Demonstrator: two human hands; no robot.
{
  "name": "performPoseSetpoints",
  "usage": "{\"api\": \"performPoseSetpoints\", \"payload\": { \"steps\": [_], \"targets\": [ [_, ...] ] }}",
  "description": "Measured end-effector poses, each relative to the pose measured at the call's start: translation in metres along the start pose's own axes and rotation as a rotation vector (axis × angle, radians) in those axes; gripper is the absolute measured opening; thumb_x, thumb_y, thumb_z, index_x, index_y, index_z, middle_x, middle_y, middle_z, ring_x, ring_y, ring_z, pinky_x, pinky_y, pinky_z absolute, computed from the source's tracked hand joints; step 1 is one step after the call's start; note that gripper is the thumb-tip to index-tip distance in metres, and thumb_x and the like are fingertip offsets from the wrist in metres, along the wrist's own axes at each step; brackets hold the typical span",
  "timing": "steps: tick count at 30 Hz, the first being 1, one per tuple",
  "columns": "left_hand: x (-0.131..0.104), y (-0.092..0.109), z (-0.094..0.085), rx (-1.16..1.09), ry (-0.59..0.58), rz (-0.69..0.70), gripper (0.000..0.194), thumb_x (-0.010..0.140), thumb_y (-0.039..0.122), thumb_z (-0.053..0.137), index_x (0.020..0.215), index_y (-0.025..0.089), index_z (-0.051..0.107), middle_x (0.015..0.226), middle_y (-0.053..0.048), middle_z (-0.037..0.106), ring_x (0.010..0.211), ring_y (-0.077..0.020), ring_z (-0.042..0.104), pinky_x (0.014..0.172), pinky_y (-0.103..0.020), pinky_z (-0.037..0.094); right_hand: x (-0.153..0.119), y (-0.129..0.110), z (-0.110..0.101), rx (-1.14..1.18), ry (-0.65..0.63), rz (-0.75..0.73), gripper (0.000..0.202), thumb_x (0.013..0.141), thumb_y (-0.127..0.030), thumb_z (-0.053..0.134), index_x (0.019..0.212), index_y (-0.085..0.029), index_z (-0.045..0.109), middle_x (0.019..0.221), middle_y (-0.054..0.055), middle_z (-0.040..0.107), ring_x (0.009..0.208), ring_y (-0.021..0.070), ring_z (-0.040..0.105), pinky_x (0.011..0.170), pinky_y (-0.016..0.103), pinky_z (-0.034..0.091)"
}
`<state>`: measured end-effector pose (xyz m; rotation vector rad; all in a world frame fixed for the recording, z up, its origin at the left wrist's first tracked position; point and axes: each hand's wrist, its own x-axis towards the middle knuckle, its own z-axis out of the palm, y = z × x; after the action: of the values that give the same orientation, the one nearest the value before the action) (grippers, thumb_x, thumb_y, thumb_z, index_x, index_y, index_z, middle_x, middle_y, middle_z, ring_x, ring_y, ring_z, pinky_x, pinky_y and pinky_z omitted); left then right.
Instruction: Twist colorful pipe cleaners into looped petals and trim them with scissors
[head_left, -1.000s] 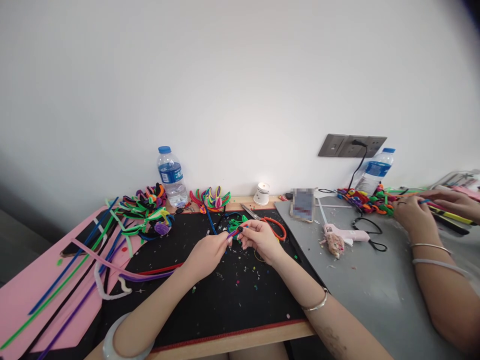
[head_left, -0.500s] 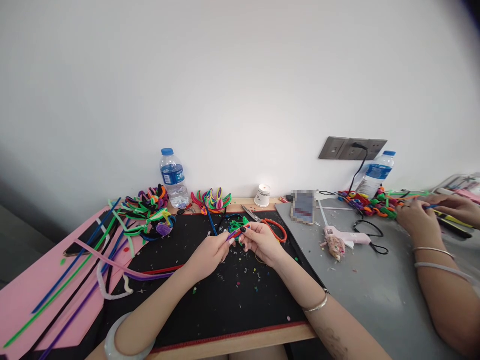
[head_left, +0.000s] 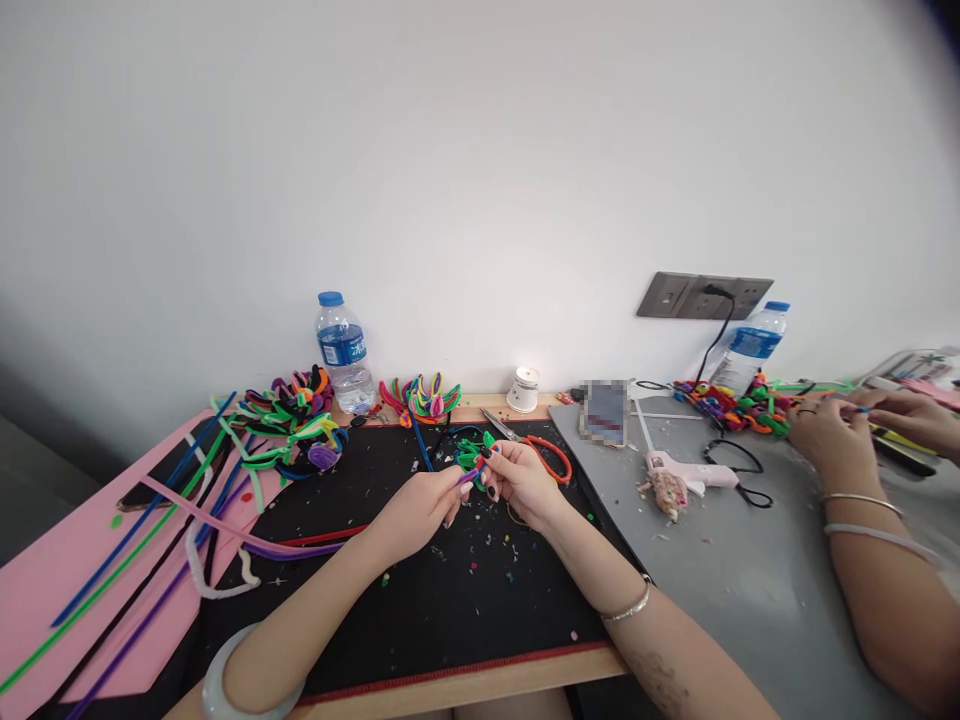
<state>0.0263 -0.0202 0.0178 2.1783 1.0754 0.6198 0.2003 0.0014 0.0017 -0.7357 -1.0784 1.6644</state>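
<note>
Between my two hands are short lengths of purple and red pipe cleaner (head_left: 471, 474), partly hidden by the fingers. My left hand (head_left: 426, 503) pinches them from the left, thumb and fingers together. On the other side my right hand (head_left: 523, 482) grips their far end with dark-nailed fingertips. Just behind the fingers lies a bundle of green pipe cleaners (head_left: 469, 455). Scissors with orange handles (head_left: 551, 458) rest beyond my right hand. Long pink and purple pipe cleaners (head_left: 262, 545) stretch across the mat left of my left forearm.
A black mat (head_left: 450, 620) strewn with scraps lies under my hands. Behind it stand a water bottle (head_left: 343, 350), pipe-cleaner flowers (head_left: 424, 398) and a white cup (head_left: 523, 390). To the right are a pink glue gun (head_left: 690, 472), a phone (head_left: 604, 412) and another person's hands (head_left: 832, 440).
My fingers have shifted slightly along the purple and red pipe cleaners, so less of them shows. The whole view has moved a little. The other person's hands stay at work on the right.
</note>
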Motion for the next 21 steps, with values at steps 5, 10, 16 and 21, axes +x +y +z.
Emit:
{"api": "performPoseSetpoints", "payload": {
  "steps": [5, 10, 16, 21],
  "targets": [
    [0.002, 0.0, -0.001, -0.019, -0.032, -0.001, 0.034, 0.09, 0.037, 0.023, 0.069, 0.019, 0.042, 0.051, 0.005, 0.046, 0.05, -0.0108, 0.047, 0.056, -0.021, 0.034, 0.004, -0.006, -0.003, -0.019, 0.129, -0.089, 0.026, 0.068, -0.034, 0.066, 0.062, -0.014, 0.051, 0.05, -0.003, 0.055, 0.036, 0.0039, 0.042, 0.037, 0.016, 0.035],
    [0.001, 0.001, 0.001, -0.005, -0.076, -0.031, 0.034, 0.089, 0.04, 0.023, 0.069, 0.019, 0.041, 0.055, 0.004, 0.044, 0.049, -0.0101, 0.041, 0.051, -0.021, 0.03, 0.008, -0.011, -0.014, -0.032, 0.271, -0.159, 0.025, 0.066, -0.035, 0.067, 0.063, -0.015, 0.052, 0.05, -0.004, 0.053, 0.037, 0.0034, 0.039, 0.037, 0.016, 0.033],
    [-0.002, 0.005, -0.002, 0.075, -0.149, 0.001, 0.033, 0.089, 0.036, 0.022, 0.071, 0.018, 0.043, 0.059, 0.003, 0.044, 0.051, -0.0104, 0.039, 0.051, -0.021, 0.028, 0.014, -0.015, -0.029, -0.049, 0.438, -0.225, 0.031, 0.063, -0.039, 0.067, 0.059, -0.015, 0.047, 0.049, -0.004, 0.05, 0.037, 0.0036, 0.037, 0.036, 0.017, 0.029],
    [-0.004, 0.0, -0.003, 0.179, -0.2, -0.008, 0.033, 0.089, 0.035, 0.024, 0.07, 0.019, 0.047, 0.06, 0.002, 0.049, 0.053, -0.0119, 0.044, 0.052, -0.021, 0.03, 0.015, -0.02, -0.04, -0.15, 0.641, -0.333, 0.033, 0.067, -0.042, 0.061, 0.058, -0.017, 0.041, 0.046, -0.006, 0.045, 0.036, 0.0039, 0.034, 0.035, 0.018, 0.025]
  ]
}}
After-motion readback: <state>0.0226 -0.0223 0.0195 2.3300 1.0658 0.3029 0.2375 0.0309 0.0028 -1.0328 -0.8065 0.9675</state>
